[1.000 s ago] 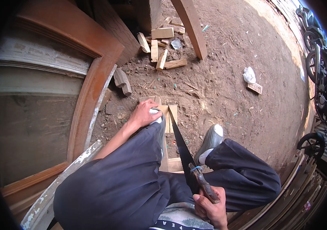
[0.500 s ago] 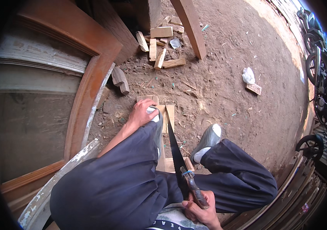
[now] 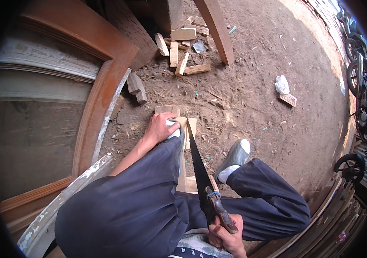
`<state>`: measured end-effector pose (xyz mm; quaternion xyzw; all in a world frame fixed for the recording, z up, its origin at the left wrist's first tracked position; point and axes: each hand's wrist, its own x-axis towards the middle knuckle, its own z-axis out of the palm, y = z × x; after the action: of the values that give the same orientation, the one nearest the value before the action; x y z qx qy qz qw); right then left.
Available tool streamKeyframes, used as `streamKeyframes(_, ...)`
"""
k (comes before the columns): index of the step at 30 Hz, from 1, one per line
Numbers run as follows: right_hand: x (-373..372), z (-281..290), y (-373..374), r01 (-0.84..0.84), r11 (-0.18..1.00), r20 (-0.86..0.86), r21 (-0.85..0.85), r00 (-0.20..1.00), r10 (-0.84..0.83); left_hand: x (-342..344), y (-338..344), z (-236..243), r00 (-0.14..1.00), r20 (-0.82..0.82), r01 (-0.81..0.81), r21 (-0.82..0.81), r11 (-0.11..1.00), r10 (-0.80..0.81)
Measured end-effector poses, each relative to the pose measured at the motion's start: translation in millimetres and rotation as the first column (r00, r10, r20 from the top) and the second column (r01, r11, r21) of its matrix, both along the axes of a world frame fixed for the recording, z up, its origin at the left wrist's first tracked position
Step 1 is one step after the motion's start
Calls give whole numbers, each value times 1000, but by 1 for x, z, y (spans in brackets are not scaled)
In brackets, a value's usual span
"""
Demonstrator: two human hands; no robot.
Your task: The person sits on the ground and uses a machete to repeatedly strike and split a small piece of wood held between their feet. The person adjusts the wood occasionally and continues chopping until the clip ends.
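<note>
Black-bladed, one saw (image 3: 200, 172) in the right hand (image 3: 228, 234) crosses one board (image 3: 187, 141).

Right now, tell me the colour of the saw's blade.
The saw's blade is black, seen best in the head view.

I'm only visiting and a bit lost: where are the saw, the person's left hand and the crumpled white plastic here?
Saw (image 3: 201, 176): head view, on the dark blade.
Left hand (image 3: 159, 127): head view, on the back of the hand.
Crumpled white plastic (image 3: 282, 84): head view, on its middle.
</note>
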<state>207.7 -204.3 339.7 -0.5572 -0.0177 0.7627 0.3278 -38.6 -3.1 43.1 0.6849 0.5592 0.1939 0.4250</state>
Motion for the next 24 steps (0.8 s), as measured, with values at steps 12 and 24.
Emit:
streamKeyframes(12, -4, -2, -4, -81, 997, -29, 8, 996, 81, -1, -1, -12, 1000, -14, -12, 3, 1000, 12)
streamKeyframes(24, 7, -3, -9, -77, 997, 105, -27, 991, 79, 12, -7, -39, 996, -92, 29, 193, 981, -11)
